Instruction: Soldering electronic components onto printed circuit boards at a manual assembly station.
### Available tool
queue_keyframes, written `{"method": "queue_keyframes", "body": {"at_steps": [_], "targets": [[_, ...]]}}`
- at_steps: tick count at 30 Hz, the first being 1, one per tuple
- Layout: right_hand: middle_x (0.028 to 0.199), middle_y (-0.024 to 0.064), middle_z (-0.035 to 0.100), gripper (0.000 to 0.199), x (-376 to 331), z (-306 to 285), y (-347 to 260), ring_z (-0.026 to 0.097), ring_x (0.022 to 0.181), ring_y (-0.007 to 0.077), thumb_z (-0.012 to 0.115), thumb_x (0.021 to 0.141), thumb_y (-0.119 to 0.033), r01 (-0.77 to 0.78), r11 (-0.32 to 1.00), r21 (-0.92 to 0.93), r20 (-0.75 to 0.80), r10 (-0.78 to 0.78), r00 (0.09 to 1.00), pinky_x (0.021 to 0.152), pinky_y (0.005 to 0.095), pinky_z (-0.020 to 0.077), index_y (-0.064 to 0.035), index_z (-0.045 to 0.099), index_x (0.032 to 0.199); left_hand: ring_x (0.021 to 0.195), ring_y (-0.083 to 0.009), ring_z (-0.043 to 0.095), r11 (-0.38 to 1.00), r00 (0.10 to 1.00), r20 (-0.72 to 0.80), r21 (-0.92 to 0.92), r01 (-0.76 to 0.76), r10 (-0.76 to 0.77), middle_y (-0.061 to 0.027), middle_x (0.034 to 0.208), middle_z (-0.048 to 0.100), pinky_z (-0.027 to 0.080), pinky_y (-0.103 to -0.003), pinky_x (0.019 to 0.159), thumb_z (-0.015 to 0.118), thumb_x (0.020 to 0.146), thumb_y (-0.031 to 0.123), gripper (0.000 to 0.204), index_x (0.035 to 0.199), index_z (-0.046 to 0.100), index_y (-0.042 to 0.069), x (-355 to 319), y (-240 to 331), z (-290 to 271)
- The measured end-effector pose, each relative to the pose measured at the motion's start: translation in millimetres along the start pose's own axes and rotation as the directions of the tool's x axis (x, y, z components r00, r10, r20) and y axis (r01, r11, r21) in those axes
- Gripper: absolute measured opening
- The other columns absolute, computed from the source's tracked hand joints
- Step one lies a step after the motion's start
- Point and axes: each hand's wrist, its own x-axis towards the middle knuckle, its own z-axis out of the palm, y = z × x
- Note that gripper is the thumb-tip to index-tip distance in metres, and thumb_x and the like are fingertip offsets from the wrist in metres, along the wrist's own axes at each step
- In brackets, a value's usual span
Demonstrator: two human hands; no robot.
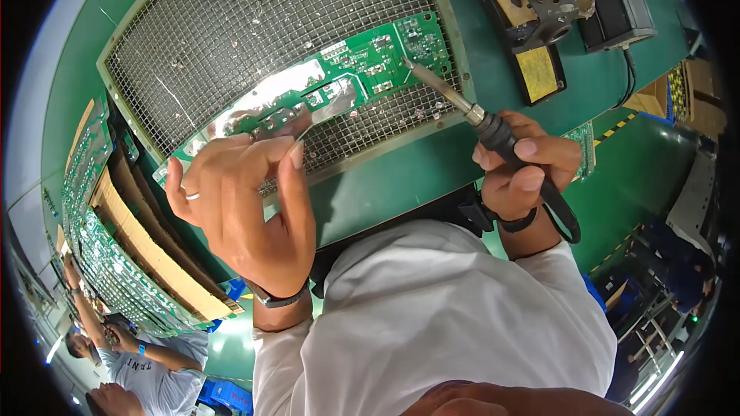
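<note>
A long green circuit board (358, 60) lies slantwise on a wire mesh tray (254, 8). My right hand (532, 166) is closed around the dark handle of a soldering iron (497, 137), whose tip touches or hovers just over the board's right part; I cannot tell which. The iron's black cord loops below that hand. Over the near left part of the board, my left hand (250, 200) pinches a thin silvery wire (304, 132) between thumb and finger. That hand hides part of the board's left end. Shiny silver areas show along the board's middle.
A soldering iron stand (551, 4) with a yellow sponge (536, 73) stands at the back right, beside a black box (617, 4). Green boards (127, 285) and cardboard dividers (154, 243) are stacked at left. Other people work at lower left and far right.
</note>
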Motion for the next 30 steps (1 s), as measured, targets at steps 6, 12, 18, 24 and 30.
{"method": "queue_keyframes", "body": {"at_steps": [6,12,18,24,30], "targets": [[0.065,0.0021,0.057,0.038,0,1,0,0.056,0.051,0.0154,0.044,0.104,-0.045,0.006,1.000,-0.004,0.013,-0.006,1.000,0.057,0.0380,0.0529,-0.0081,0.038,0.108,0.074,-0.0152,0.060,1.000,1.000,-0.001,-0.010,0.018,-0.018,0.0032,0.074,0.064,0.026,-0.044,0.112,0.078,0.079,0.008,0.010,0.084,0.070,0.011,2,3,2],[0.060,0.0027,0.054,0.040,5,5,-4,0.054,0.048,0.0153,0.044,0.104,-0.046,-0.050,0.998,0.049,-0.029,0.051,0.998,0.055,0.0362,0.0517,-0.0069,0.038,0.107,0.072,-0.0138,0.059,0.999,0.999,-0.023,-0.030,0.035,-0.036,0.0042,0.073,0.064,0.028,-0.044,0.111,0.079,0.079,0.007,0.012,0.087,0.071,0.011,1,0,1],[0.059,0.0028,0.052,0.041,10,5,-6,0.054,0.047,0.0151,0.045,0.103,-0.047,-0.034,0.998,0.049,0.011,0.033,0.999,0.053,0.0352,0.0507,-0.0065,0.038,0.108,0.066,-0.0124,0.056,1.000,0.999,-0.049,-0.024,-0.007,0.005,-0.0006,0.071,0.063,0.031,-0.043,0.111,0.074,0.082,0.003,0.006,0.086,0.069,0.006,-3,0,0],[0.059,0.0037,0.050,0.042,9,11,-6,0.053,0.047,0.0156,0.047,0.103,-0.047,-0.074,0.993,0.095,-0.003,0.075,0.997,0.050,0.0327,0.0497,-0.0060,0.040,0.107,0.069,-0.0136,0.058,0.999,0.999,0.032,-0.041,-0.010,0.012,-0.0006,0.069,0.061,0.030,-0.044,0.112,0.073,0.081,0.001,0.009,0.088,0.070,0.005,-7,-5,-6],[0.058,0.0049,0.050,0.043,12,15,-6,0.051,0.047,0.0159,0.048,0.102,-0.047,-0.066,0.992,0.104,-0.018,0.069,0.997,0.049,0.0312,0.0493,-0.0058,0.041,0.106,0.078,-0.0164,0.062,0.998,0.999,0.039,-0.054,-0.016,0.018,0.0005,0.081,0.068,0.027,-0.044,0.112,0.079,0.077,0.006,0.019,0.093,0.070,0.012,-11,-15,-6]]}}
